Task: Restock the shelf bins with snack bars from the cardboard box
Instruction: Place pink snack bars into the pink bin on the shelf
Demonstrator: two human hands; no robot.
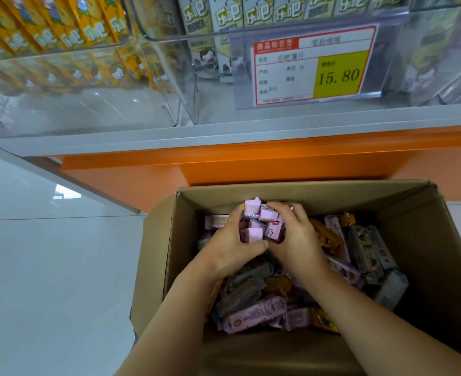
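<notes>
An open cardboard box point(419, 213) stands on the floor below the shelf, holding a loose heap of snack bars in pink, orange and grey wrappers. Both my hands are inside it near the far wall. Between them stands a bundle of pink snack bars point(260, 225), upright on end. My left hand point(230, 246) grips the bundle from the left with its thumb underneath. From the right, my right hand point(296, 237) curls its fingers over the top of the bundle. Above, clear shelf bins point(169, 85) hold standing yellow bars point(61, 31) on the left and pale bars point(224, 14) in the middle.
A price tag point(312, 66) reading 15.80 hangs on the front of the middle bin. The grey shelf edge point(224, 137) and the orange base panel point(251, 164) lie between box and bins. White tiled floor point(47, 267) spreads to the left.
</notes>
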